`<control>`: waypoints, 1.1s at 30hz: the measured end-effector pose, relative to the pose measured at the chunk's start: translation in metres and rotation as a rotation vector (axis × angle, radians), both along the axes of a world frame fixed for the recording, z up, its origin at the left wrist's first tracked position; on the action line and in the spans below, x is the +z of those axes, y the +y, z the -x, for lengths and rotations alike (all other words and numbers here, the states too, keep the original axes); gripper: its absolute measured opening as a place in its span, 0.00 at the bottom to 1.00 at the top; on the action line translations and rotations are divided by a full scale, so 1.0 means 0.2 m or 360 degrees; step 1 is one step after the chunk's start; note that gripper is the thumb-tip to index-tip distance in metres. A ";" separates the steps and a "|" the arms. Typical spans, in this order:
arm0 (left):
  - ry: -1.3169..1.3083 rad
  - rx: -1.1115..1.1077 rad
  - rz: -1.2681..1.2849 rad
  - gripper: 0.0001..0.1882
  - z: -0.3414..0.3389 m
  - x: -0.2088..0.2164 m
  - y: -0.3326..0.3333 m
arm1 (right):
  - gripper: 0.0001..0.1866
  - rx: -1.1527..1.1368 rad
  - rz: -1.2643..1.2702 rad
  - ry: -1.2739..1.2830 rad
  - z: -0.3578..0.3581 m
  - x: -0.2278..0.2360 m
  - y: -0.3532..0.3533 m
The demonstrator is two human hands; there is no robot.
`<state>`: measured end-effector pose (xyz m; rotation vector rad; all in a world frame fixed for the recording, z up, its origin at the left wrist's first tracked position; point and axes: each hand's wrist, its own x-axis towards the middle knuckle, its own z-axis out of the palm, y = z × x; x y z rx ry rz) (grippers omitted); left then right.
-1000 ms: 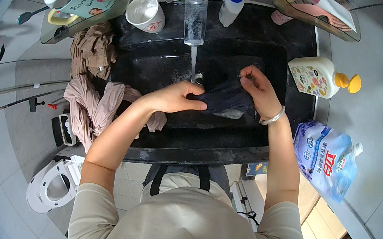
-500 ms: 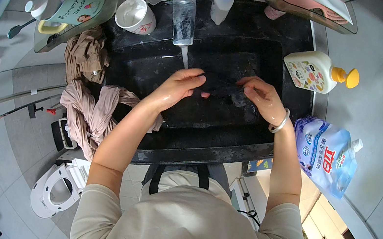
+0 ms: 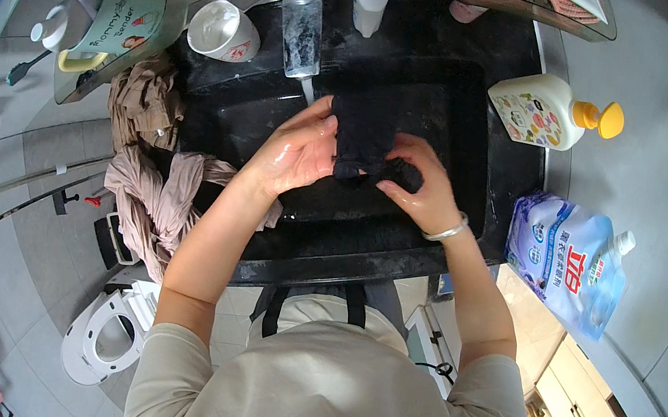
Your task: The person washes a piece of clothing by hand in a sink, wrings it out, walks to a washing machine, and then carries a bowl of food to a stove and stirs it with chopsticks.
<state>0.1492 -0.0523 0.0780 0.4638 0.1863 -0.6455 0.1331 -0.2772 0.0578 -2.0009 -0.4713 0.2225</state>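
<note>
Dark cloth (image 3: 365,131) drapes the spread left hand (image 3: 299,150), gaping right hand (image 3: 425,189) at its edge — inside sink (image 3: 453,136).

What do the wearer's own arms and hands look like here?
Both the left hand and right hand are ungloved, with a wet sheen on the left. A pale, silvery bracelet circles the right wrist. The short, plain off-white sleeves leave both forearms bare.

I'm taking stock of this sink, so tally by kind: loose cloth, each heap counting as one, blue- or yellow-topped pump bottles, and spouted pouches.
Loose cloth: 3 (brown heap, pink heap, dark cloth)
Pump bottles: 2 (blue-topped bottle, yellow-topped bottle)
Spouted pouches: 1 (blue-purple pouch)
Total: 6
</note>
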 end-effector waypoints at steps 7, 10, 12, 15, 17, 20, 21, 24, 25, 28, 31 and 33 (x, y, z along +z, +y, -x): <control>-0.0060 -0.0023 0.0142 0.26 0.02 0.05 -0.09 | 0.13 -0.0382 -0.0201 0.0306 0.02 -0.06 0.06; -0.0164 -0.0206 -0.0580 0.31 0.00 0.07 -0.07 | 0.08 -0.0261 -0.0129 0.0383 0.01 -0.11 -0.02; -0.0374 -0.0520 -0.1314 0.36 -0.06 0.09 -0.05 | 0.05 -0.0306 -0.0402 0.0568 0.01 -0.10 -0.07; -0.1193 -0.1013 -0.1931 0.29 -0.12 -0.04 0.01 | 0.05 -0.0175 -0.0688 0.1161 -0.01 -0.08 -0.14; -0.1462 -0.0673 -0.2433 0.26 -0.11 -0.11 -0.01 | 0.06 -0.0231 -0.1107 0.1513 0.02 -0.07 -0.11; -0.1619 -0.0032 -0.2751 0.20 -0.05 -0.08 -0.12 | 0.07 -0.0292 -0.1482 0.1765 0.04 -0.06 -0.11; -0.1364 0.0042 -0.2553 0.16 -0.02 -0.06 -0.14 | 0.08 -0.0308 -0.1569 0.1805 0.03 -0.04 -0.11; -0.0673 -0.0414 -0.1882 0.15 0.10 -0.10 -0.18 | 0.07 -0.0325 -0.1713 0.1792 0.05 0.05 -0.09; -0.0588 -0.0552 -0.1751 0.20 0.12 -0.13 -0.19 | 0.08 -0.0256 -0.1739 0.1759 0.06 0.03 -0.10; -0.0017 -0.0479 -0.1366 0.19 0.17 -0.15 -0.22 | 0.12 -0.0100 -0.1773 0.1674 0.08 0.00 -0.11; 0.0018 -0.0311 -0.0897 0.16 0.14 -0.21 -0.22 | 0.12 -0.0073 -0.1745 0.1617 0.09 0.04 -0.11; -0.0096 -0.0149 -0.0665 0.13 0.10 -0.11 -0.22 | 0.12 -0.0087 -0.1747 0.1559 0.07 0.12 -0.13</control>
